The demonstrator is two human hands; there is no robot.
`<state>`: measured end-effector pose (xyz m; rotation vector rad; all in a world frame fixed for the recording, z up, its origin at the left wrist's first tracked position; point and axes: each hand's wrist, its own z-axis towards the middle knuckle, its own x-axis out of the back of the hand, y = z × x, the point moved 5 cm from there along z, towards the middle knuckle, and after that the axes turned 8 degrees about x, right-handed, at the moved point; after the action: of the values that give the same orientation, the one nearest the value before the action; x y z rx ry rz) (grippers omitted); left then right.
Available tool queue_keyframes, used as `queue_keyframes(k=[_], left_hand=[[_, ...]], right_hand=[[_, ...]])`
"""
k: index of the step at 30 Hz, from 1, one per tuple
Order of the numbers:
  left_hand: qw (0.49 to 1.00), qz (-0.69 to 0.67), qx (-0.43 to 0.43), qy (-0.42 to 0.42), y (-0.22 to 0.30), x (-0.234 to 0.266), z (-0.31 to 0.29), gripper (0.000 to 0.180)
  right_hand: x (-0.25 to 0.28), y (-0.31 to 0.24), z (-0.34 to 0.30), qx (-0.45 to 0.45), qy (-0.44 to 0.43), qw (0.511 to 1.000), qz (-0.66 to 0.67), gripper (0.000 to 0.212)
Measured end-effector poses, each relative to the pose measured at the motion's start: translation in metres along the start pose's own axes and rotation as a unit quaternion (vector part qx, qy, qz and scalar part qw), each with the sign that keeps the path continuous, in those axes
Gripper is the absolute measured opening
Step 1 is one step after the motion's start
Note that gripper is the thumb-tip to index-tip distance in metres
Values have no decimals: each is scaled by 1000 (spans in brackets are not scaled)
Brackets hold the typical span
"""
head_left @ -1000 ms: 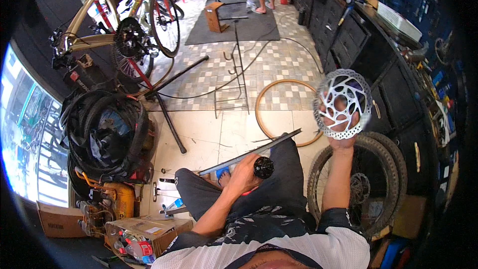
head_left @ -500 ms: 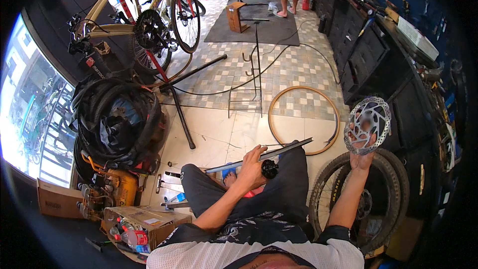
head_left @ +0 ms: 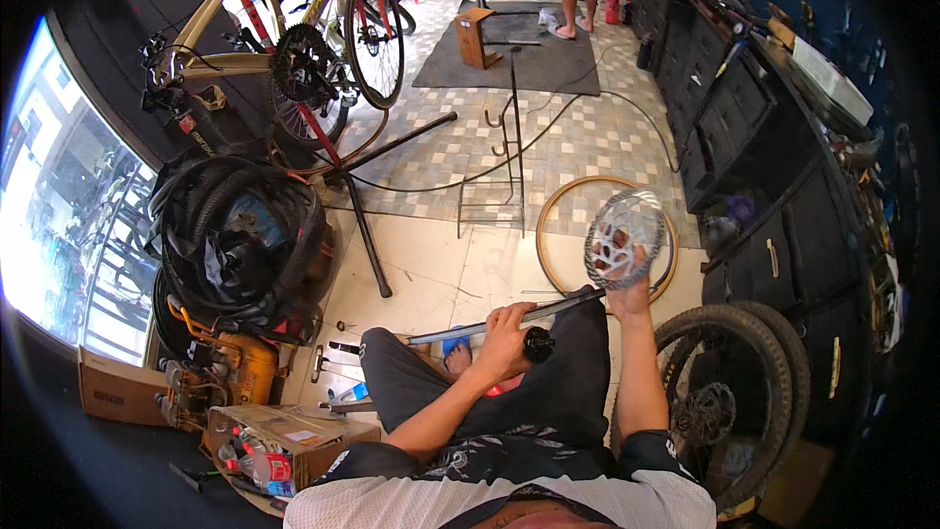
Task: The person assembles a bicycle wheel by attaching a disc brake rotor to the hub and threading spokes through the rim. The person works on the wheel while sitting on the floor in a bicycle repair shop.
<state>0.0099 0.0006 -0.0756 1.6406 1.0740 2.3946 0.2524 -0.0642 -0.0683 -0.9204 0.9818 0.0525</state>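
My right hand (head_left: 630, 284) holds up a silver brake rotor (head_left: 624, 238) with a perforated outer ring and spoked arms. It is slightly blurred by motion, and my fingers are partly hidden behind it. Between my bent knees stands a bicycle wheel, whose dark grey rim (head_left: 568, 303) shows nearly edge-on as a slanting bar. My left hand (head_left: 504, 343) is closed over this rim, with the fingertips on its far side. Right beside that hand a round black hub (head_left: 538, 344) sticks up toward me. The lower part of the wheel is hidden.
A tan-edged tyre (head_left: 544, 235) lies ahead, near a metal stand (head_left: 515, 152). Tyred wheels (head_left: 776, 372) lean at my right by dark drawers (head_left: 774, 245). Coiled tyres (head_left: 211, 186), a yellow compressor (head_left: 253, 364) and a cardboard box (head_left: 328, 436) are leftward. A person's legs (head_left: 578, 5) show far off.
My right hand has swung the brake rotor leftward and lower, from above the leaning wheels to near the rim's right end. My left hand stays on the rim. The view has shifted slightly.
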Motion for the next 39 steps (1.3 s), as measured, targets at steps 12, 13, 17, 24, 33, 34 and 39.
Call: queue_keyframes(k=[12,13,17,24,33,34,39], left_hand=[[999,47,9,-13,-12,9,4,41],[999,46,8,-23,-12,11,4,41],[999,41,-4,-18,-16,14,16,33],[999,43,-23,-14,-22,18,31,41],[999,48,-15,-8,-28,22,28,37],[999,53,-12,-7,-29,23,26,37],[998,66,3,-5,-35,27,20,36]], right_hand=[[5,97,20,-75,79,989,96,61],[7,97,18,-73,72,991,91,62],[12,102,22,-48,52,996,48,56],[13,103,26,-36,45,998,30,50],[-2,107,29,-40,40,998,-12,58],[-4,108,30,-40,35,999,-13,59],[-11,121,34,-31,26,999,-2,54]])
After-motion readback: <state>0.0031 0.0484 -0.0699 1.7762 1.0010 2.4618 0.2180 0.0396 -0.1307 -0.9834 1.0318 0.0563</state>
